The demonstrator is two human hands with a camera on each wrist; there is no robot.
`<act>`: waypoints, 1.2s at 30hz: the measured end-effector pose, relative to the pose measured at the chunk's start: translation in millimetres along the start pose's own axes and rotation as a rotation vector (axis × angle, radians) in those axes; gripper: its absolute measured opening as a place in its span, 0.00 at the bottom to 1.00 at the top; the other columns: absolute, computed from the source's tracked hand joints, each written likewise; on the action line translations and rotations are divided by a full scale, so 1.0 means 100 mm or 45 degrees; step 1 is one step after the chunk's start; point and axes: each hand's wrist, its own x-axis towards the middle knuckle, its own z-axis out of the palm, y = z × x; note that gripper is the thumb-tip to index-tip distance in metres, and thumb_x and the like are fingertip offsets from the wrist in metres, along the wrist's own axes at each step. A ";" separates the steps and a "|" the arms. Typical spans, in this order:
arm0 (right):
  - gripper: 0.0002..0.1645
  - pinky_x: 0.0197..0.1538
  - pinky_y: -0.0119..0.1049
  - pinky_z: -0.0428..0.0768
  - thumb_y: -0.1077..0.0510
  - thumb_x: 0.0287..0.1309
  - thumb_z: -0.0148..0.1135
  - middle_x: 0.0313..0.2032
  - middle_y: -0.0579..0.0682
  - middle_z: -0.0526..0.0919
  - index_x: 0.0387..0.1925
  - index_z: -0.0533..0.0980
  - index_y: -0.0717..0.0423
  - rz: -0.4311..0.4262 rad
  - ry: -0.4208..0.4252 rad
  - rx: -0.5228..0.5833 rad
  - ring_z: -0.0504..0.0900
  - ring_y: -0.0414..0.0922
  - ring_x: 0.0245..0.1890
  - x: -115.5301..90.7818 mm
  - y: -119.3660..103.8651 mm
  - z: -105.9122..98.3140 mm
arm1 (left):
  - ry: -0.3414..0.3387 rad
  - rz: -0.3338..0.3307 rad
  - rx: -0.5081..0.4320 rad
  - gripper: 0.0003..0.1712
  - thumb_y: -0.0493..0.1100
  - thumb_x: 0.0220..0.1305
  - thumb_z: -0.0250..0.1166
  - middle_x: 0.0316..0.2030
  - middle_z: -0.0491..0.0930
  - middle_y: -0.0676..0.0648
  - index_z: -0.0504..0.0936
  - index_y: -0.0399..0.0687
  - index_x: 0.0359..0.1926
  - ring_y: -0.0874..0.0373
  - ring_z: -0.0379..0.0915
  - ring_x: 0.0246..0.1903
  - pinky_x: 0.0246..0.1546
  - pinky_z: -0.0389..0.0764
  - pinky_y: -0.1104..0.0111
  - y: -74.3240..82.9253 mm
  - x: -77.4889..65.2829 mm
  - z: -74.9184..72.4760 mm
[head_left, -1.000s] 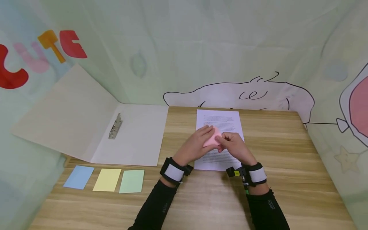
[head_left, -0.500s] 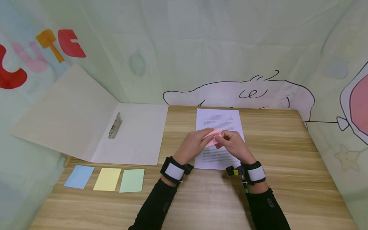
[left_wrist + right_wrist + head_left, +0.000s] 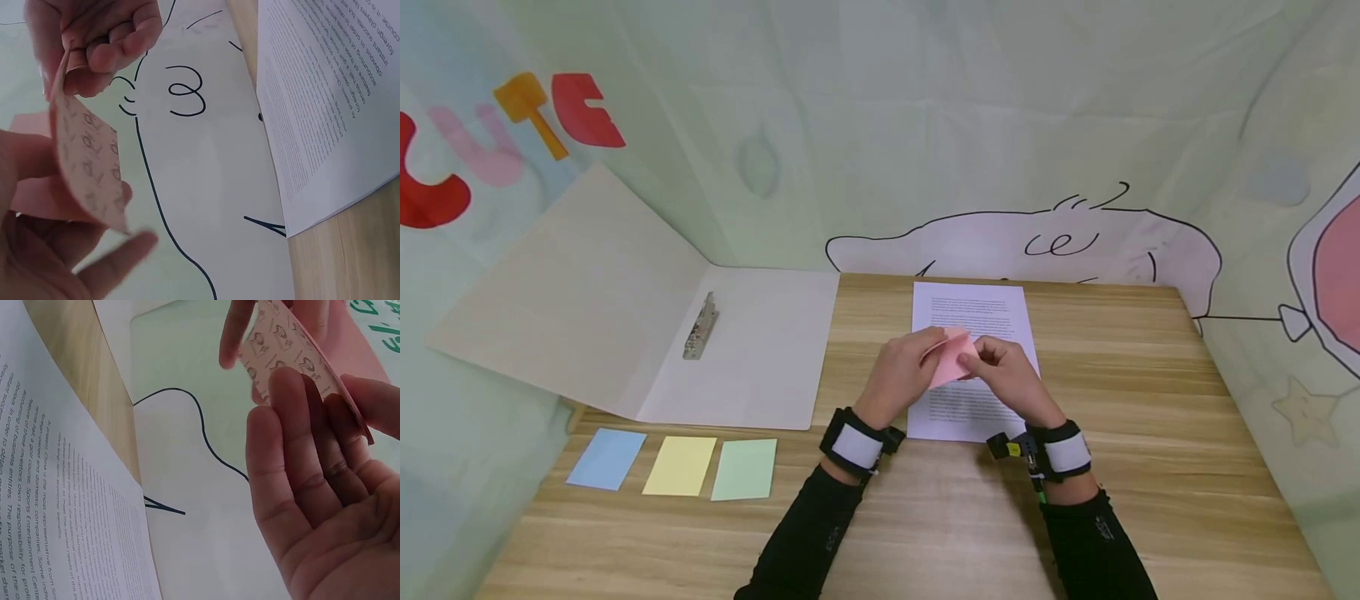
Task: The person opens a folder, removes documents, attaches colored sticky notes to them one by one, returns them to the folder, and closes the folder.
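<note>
Both hands hold a pink sticky note pad [image 3: 953,360] up over a printed sheet of paper [image 3: 972,310]. The left hand [image 3: 895,377] grips the pad's left side, its thumb nearer the body. Opposite it, the right hand [image 3: 1017,382] pinches the right corner between thumb and curled fingers. In the left wrist view the pad's printed backing [image 3: 90,162] faces the camera, slightly bowed, and a pink top sheet [image 3: 37,200] spreads away from it on the other side. From the right wrist view, fingertips overlap the backing's lower edge.
An open folder [image 3: 760,358] with a metal clip [image 3: 702,329] lies at the left, its cover leaning on the wall. Blue [image 3: 606,459], yellow [image 3: 680,466] and green [image 3: 744,470] notes form a row before it on the wooden table [image 3: 1135,400].
The pink pad has been flexed and turned between the hands, and more of its face now shows. The left fingers have shifted back toward its left edge. The right hand keeps its pinch.
</note>
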 end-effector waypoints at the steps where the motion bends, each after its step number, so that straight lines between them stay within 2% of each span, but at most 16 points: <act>1: 0.14 0.41 0.50 0.76 0.53 0.64 0.59 0.31 0.53 0.82 0.33 0.77 0.63 -0.015 0.011 -0.011 0.80 0.48 0.34 0.00 0.00 0.00 | 0.008 -0.008 0.016 0.14 0.35 0.62 0.63 0.47 0.82 0.44 0.82 0.40 0.49 0.54 0.77 0.49 0.49 0.75 0.61 0.00 0.00 0.00; 3: 0.13 0.40 0.49 0.77 0.54 0.63 0.59 0.31 0.53 0.83 0.33 0.77 0.63 -0.053 0.042 -0.041 0.80 0.47 0.33 0.01 0.00 0.00 | 0.018 -0.020 0.067 0.14 0.35 0.61 0.65 0.46 0.82 0.44 0.83 0.40 0.48 0.54 0.78 0.48 0.50 0.75 0.58 0.00 -0.01 -0.01; 5: 0.11 0.38 0.45 0.78 0.56 0.62 0.60 0.31 0.52 0.83 0.34 0.78 0.62 -0.098 0.087 -0.106 0.81 0.46 0.32 0.01 0.01 0.00 | 0.013 -0.033 0.139 0.14 0.35 0.59 0.66 0.45 0.82 0.45 0.84 0.42 0.47 0.54 0.79 0.46 0.48 0.76 0.59 0.00 -0.01 -0.02; 8: 0.08 0.35 0.38 0.78 0.58 0.60 0.62 0.31 0.52 0.84 0.35 0.79 0.61 -0.167 0.142 -0.208 0.81 0.44 0.31 0.02 0.01 0.02 | 0.000 -0.035 0.222 0.15 0.34 0.58 0.66 0.41 0.84 0.45 0.84 0.45 0.48 0.56 0.81 0.37 0.37 0.79 0.66 0.01 -0.01 -0.02; 10: 0.06 0.33 0.33 0.76 0.59 0.60 0.63 0.30 0.51 0.84 0.34 0.79 0.60 -0.200 0.152 -0.266 0.79 0.43 0.29 0.03 0.02 0.03 | -0.005 -0.053 0.227 0.16 0.35 0.59 0.66 0.40 0.84 0.45 0.84 0.46 0.50 0.57 0.81 0.33 0.29 0.77 0.68 0.01 -0.01 -0.01; 12: 0.06 0.32 0.32 0.74 0.60 0.59 0.63 0.29 0.51 0.83 0.34 0.79 0.60 -0.225 0.137 -0.289 0.77 0.43 0.28 0.03 0.02 0.04 | 0.004 -0.071 0.195 0.18 0.37 0.60 0.66 0.42 0.84 0.46 0.82 0.47 0.53 0.58 0.81 0.34 0.29 0.77 0.69 0.01 0.00 0.01; 16: 0.05 0.30 0.32 0.72 0.60 0.60 0.62 0.29 0.51 0.82 0.34 0.78 0.60 -0.238 0.101 -0.294 0.74 0.43 0.27 0.03 0.01 0.05 | 0.064 -0.071 0.144 0.19 0.39 0.62 0.65 0.48 0.81 0.47 0.80 0.45 0.55 0.56 0.79 0.45 0.40 0.79 0.68 0.01 0.00 0.04; 18: 0.05 0.30 0.33 0.72 0.60 0.61 0.61 0.29 0.50 0.83 0.35 0.77 0.60 -0.230 0.097 -0.292 0.73 0.44 0.26 0.02 0.00 0.05 | 0.096 -0.060 0.135 0.20 0.38 0.61 0.65 0.49 0.81 0.47 0.80 0.44 0.55 0.55 0.78 0.47 0.42 0.79 0.67 0.01 0.00 0.05; 22: 0.08 0.31 0.34 0.73 0.59 0.63 0.59 0.29 0.51 0.84 0.37 0.78 0.61 -0.207 0.099 -0.297 0.75 0.45 0.27 0.03 0.01 0.05 | 0.144 -0.033 0.162 0.19 0.36 0.60 0.66 0.47 0.81 0.46 0.81 0.44 0.54 0.54 0.79 0.45 0.38 0.80 0.66 0.02 -0.01 0.05; 28: 0.11 0.30 0.34 0.73 0.58 0.65 0.57 0.29 0.50 0.85 0.39 0.80 0.62 -0.160 0.117 -0.331 0.79 0.49 0.28 0.03 0.01 0.05 | 0.249 -0.042 0.167 0.16 0.36 0.58 0.67 0.41 0.84 0.45 0.84 0.44 0.48 0.54 0.81 0.39 0.32 0.80 0.66 0.01 -0.01 0.02; 31: 0.11 0.29 0.36 0.73 0.58 0.64 0.57 0.28 0.50 0.84 0.39 0.80 0.62 -0.131 0.118 -0.330 0.80 0.52 0.29 0.01 0.01 0.04 | 0.262 -0.067 0.118 0.13 0.37 0.58 0.68 0.38 0.84 0.45 0.85 0.43 0.45 0.56 0.82 0.34 0.28 0.79 0.69 -0.01 -0.02 0.00; 36: 0.11 0.30 0.37 0.72 0.57 0.64 0.57 0.28 0.50 0.84 0.39 0.80 0.62 -0.092 0.107 -0.308 0.80 0.55 0.30 0.00 0.01 0.03 | 0.244 -0.136 -0.052 0.10 0.39 0.60 0.67 0.35 0.85 0.45 0.86 0.42 0.42 0.63 0.79 0.25 0.25 0.74 0.74 -0.06 -0.02 -0.02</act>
